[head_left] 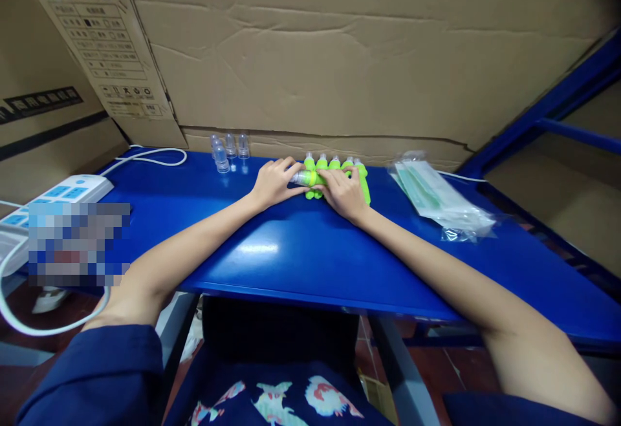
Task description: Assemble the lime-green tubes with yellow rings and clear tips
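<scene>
Between my two hands a small lime-green bottle (317, 178) lies roughly level, its capped end toward the left. My left hand (275, 183) has its fingers closed round the clear plastic cap (301, 178) at that end. The green body is gripped by my right hand (345, 194), which hides part of it. Just behind and beneath stand or lie several similar green bottles (365, 183) with clear tops, close together in a row and partly covered by my hands. Beyond my left hand, several loose clear caps (222, 156) stand on the blue table (301, 251).
A clear plastic bag with pale green and white contents (431, 193) lies at the right. On the left are a white power strip (72, 190) with cables and a blurred-out item (77, 245). Cardboard (339, 64) walls the back; a blue metal frame (548, 109) rises at right.
</scene>
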A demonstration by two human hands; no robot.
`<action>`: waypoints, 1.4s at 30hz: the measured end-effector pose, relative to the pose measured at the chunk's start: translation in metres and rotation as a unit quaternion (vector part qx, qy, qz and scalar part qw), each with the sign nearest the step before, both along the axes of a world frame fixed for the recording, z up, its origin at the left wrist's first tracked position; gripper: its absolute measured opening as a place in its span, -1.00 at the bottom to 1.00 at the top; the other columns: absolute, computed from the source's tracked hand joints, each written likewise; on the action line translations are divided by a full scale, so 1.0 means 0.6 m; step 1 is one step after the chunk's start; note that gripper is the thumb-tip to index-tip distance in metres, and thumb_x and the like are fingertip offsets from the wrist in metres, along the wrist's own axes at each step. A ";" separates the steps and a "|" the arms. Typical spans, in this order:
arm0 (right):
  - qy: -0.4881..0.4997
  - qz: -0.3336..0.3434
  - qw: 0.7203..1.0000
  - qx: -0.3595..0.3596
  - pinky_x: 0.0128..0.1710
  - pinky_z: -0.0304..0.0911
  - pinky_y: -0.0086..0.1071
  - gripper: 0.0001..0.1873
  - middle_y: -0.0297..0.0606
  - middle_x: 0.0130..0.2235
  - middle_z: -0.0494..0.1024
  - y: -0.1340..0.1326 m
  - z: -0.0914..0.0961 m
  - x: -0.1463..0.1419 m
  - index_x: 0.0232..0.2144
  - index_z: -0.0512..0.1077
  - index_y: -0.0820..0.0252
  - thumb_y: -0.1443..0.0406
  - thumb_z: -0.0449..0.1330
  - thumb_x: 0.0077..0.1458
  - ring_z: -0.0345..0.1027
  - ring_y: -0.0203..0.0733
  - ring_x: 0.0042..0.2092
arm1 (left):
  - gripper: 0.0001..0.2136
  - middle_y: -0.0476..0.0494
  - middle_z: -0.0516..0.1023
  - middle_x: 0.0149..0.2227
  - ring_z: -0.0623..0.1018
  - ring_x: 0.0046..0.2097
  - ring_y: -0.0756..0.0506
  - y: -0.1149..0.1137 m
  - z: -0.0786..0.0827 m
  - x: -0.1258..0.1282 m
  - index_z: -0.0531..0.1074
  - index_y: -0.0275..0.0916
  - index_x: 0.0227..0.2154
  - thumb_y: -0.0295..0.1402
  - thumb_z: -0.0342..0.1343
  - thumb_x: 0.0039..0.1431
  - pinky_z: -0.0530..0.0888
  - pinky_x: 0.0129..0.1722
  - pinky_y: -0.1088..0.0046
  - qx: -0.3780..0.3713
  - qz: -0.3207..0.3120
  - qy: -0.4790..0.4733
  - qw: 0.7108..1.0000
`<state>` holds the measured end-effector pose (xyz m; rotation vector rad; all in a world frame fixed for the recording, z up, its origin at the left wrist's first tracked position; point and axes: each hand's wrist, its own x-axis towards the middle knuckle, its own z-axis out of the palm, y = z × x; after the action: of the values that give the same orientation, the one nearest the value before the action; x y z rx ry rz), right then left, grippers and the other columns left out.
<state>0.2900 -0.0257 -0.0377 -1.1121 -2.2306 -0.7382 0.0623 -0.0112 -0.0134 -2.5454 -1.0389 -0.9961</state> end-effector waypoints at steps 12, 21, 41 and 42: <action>-0.001 0.024 0.999 -0.041 0.04 0.14 -0.10 -0.44 0.06 -0.01 0.61 -0.007 0.020 -0.024 0.17 0.39 0.32 0.07 -0.16 0.44 0.47 0.06 -0.02 | -0.45 -0.27 0.63 -0.28 0.61 -0.23 -0.19 0.030 0.007 -0.032 0.57 -0.20 -0.11 0.19 0.06 0.19 0.36 -0.21 0.33 0.021 -0.029 0.022 0.999; -0.012 0.050 0.996 -0.075 -0.05 0.14 -0.18 -0.46 0.08 -0.07 0.63 -0.011 0.012 -0.021 0.17 0.40 0.40 0.13 -0.12 0.44 0.50 0.03 -0.10 | -0.43 -0.25 0.65 -0.28 0.63 -0.25 -0.18 0.020 0.000 -0.027 0.59 -0.18 -0.15 0.23 0.14 0.08 0.38 -0.24 0.36 0.022 -0.034 0.007 0.999; 0.036 -0.056 0.998 -0.010 0.05 0.05 -0.04 -0.40 0.17 0.07 0.54 0.004 0.006 0.020 0.20 0.33 0.44 0.09 -0.17 0.43 0.41 0.17 0.06 | -0.62 -0.20 0.70 -0.26 0.66 -0.23 -0.18 0.039 -0.004 -0.041 0.65 -0.18 -0.29 0.04 0.30 0.03 0.46 -0.26 0.40 -0.045 0.017 -0.150 0.987; 0.035 -0.060 0.998 -0.010 0.03 0.07 -0.04 -0.40 0.17 0.05 0.55 0.008 0.008 0.028 0.20 0.33 0.44 0.09 -0.18 0.44 0.42 0.16 0.04 | -0.63 -0.20 0.70 -0.27 0.66 -0.24 -0.18 0.041 -0.004 -0.042 0.65 -0.19 -0.31 0.04 0.30 0.04 0.46 -0.26 0.40 -0.050 0.023 -0.159 0.986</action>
<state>0.3070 -0.0212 -0.0331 -1.2719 -2.1315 -0.7146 0.0373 0.0136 -0.0155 -2.4779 -1.2516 -1.4030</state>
